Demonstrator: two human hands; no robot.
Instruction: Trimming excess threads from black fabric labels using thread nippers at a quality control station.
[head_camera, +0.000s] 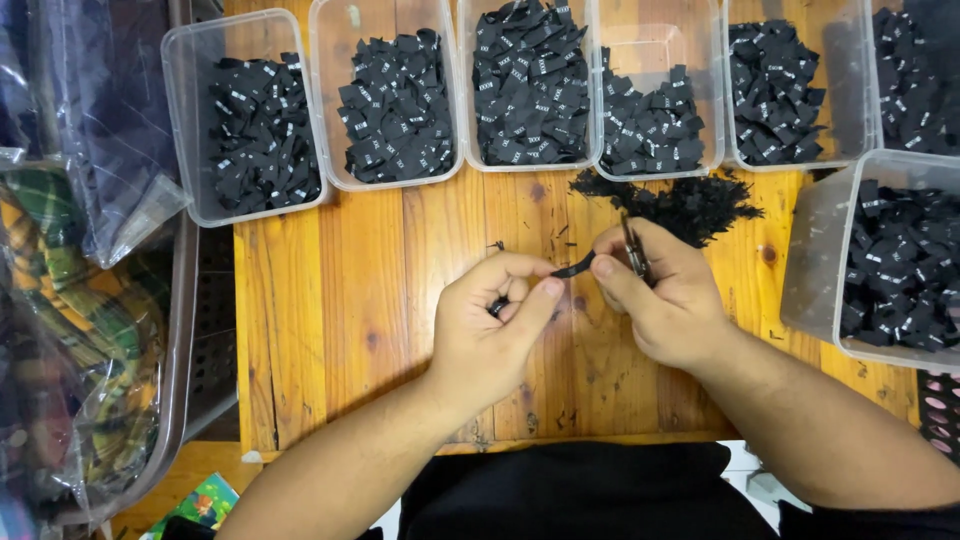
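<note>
Your left hand (495, 315) pinches one end of a black label strip (572, 267) and your right hand (660, 290) pinches the other, a small metal tool, probably snips (634, 250), tucked in its fingers. That blade sits near your fingertips and could nick them. Beyond, loose scraps (680, 200) could drift into the bins (255, 115).

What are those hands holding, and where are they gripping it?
Both hands pinch one small black label strip: left hand at its left end, right hand at its right end. The right hand also holds small snips by the handles.
</note>
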